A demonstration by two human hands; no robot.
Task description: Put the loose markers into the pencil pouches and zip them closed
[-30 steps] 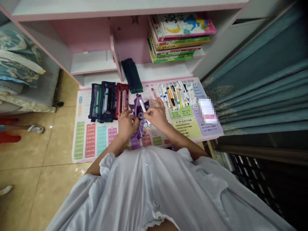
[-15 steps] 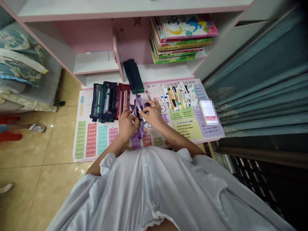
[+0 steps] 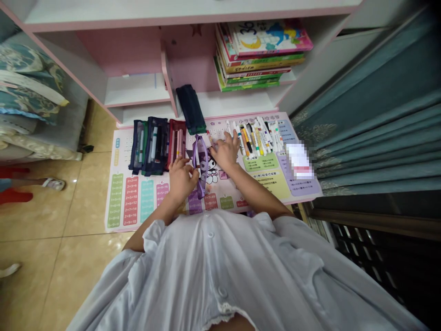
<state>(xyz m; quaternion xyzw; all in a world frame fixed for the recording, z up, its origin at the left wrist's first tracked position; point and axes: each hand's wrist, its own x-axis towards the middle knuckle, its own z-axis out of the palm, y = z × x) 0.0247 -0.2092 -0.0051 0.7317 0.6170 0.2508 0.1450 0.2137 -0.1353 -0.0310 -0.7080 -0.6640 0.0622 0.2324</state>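
Note:
My left hand (image 3: pixel 180 177) is closed on the edge of a purple pencil case (image 3: pixel 200 162) that stands open on a colourful printed mat (image 3: pixel 144 193). My right hand (image 3: pixel 225 149) reaches past the case with its fingers spread, their tips on the left end of a row of several marker pens (image 3: pixel 257 135) lying on the mat. I cannot see a pen held in it. Left of the purple case lie three open pencil cases, two dark blue (image 3: pixel 151 145) and one red (image 3: pixel 176 142), with pens inside.
A dark folded case (image 3: pixel 191 109) lies on the white shelf base. A stack of books (image 3: pixel 260 55) fills the pink shelf above. Blue curtains (image 3: pixel 372 115) hang on the right. A cushioned seat (image 3: pixel 31 101) stands at the left on a tiled floor.
My right hand put the white marker into the purple case, then moved up and right to the row of markers. My left hand stayed on the case.

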